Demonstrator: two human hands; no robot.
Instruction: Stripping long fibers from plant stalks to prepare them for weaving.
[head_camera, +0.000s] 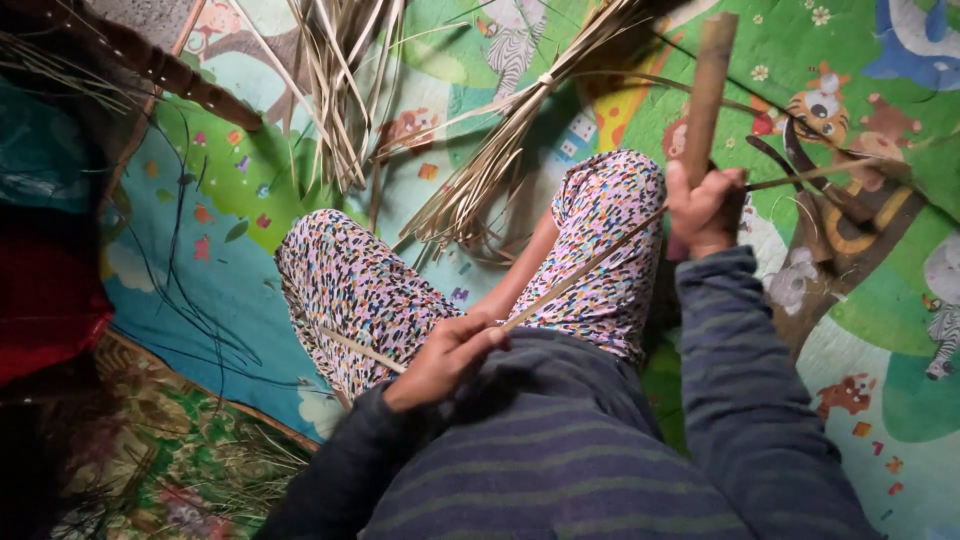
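left hand (445, 358) pinches the bamboo strip (585, 268), right hand (703, 208) grips the handle (707, 95) too, I'd keep that strip taut

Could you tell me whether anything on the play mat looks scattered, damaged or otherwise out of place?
Mostly the loose material: thin dark strands trail unevenly over the mat beside the left knee, and split cane strips fan out untied above, unlike the tied bundle. The strip between the left hand and right hand looks intact.
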